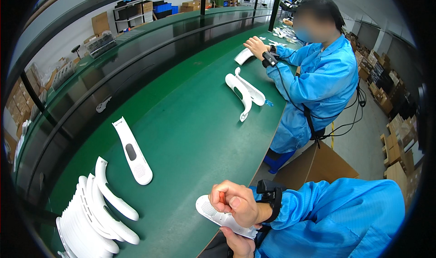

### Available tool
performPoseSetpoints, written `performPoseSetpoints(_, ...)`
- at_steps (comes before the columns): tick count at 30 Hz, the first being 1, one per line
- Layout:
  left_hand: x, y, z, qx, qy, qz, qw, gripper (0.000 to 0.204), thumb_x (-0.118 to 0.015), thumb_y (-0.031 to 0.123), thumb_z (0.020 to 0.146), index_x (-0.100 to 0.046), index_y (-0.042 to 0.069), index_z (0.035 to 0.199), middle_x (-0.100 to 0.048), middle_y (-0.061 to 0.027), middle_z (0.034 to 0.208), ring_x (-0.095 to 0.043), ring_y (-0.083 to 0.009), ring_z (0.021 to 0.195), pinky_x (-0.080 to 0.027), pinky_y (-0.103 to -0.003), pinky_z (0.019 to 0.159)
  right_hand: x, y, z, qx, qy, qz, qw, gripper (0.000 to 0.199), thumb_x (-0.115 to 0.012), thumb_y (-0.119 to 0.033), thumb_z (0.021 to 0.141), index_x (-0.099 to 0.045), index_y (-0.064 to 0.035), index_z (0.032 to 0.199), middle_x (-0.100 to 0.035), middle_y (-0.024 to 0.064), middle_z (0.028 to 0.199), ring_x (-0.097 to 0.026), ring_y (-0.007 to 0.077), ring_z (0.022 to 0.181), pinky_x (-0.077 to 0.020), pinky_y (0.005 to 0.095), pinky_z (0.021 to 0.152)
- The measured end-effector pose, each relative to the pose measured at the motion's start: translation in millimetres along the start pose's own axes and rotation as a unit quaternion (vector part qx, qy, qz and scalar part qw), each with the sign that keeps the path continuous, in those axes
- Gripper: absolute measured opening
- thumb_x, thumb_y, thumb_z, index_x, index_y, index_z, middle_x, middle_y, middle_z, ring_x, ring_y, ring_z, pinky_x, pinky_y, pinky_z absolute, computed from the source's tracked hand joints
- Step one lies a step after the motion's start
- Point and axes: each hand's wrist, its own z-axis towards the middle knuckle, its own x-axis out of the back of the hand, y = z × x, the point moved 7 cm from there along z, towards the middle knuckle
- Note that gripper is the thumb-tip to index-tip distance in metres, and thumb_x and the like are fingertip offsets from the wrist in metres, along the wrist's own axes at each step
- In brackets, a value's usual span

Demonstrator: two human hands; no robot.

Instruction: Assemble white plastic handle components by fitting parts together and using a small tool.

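My right hand (pixel 237 204) is closed over a white plastic cover (pixel 206 207) at the near edge of the bench. Something orange-red (pixel 222 197) shows between its curled fingers; the rest of it is hidden, so I cannot tell its kind. The cover is long, with a rounded end and a patch of small holes. Below it, my left hand (pixel 240 245) grips the cover's other end, its thumb along the side. Another white cover with a dark oval window (pixel 131 152) lies to the left. Near it, several curved white covers (pixel 86 217) stand in a tight row.
On the green bench (pixel 190 144), two white curved parts (pixel 243 94) lie farther along. A co-worker in a blue coat (pixel 318 76) handles a white part (pixel 244 56) at the right. A dark conveyor (pixel 150 54) runs behind the bench. An open cardboard box (pixel 313 165) stands beside it.
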Motion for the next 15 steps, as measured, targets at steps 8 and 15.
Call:
performPoseSetpoints(8,-2,2,2,-0.015,0.017,-0.005,1.000,0.072,-0.028,0.064,0.094,-0.028,0.010,0.142,-0.048,-0.0075,0.129,-0.056,-0.0254,0.104,-0.050,-0.038,0.078,-11,-9,-4,0.105,-0.049,-0.055,0.992,0.052,-0.038,-0.047,0.098,-0.047,0.0040,0.095,-0.047,0.0068,0.074,-0.034,0.0085,0.060,-0.0298,0.0226,0.054)
performPoseSetpoints(15,-15,9,-1,-0.012,-0.168,-0.042,0.985,0.072,-0.026,0.067,0.092,-0.035,0.010,0.134,-0.060,-0.0114,0.098,-0.061,-0.0265,0.075,-0.049,-0.037,0.061,-4,-4,9,-0.060,-0.010,0.104,0.993,0.049,-0.040,-0.045,0.095,-0.050,0.0027,0.096,-0.048,0.0036,0.072,-0.035,0.0062,0.060,-0.0309,0.0208,0.053)
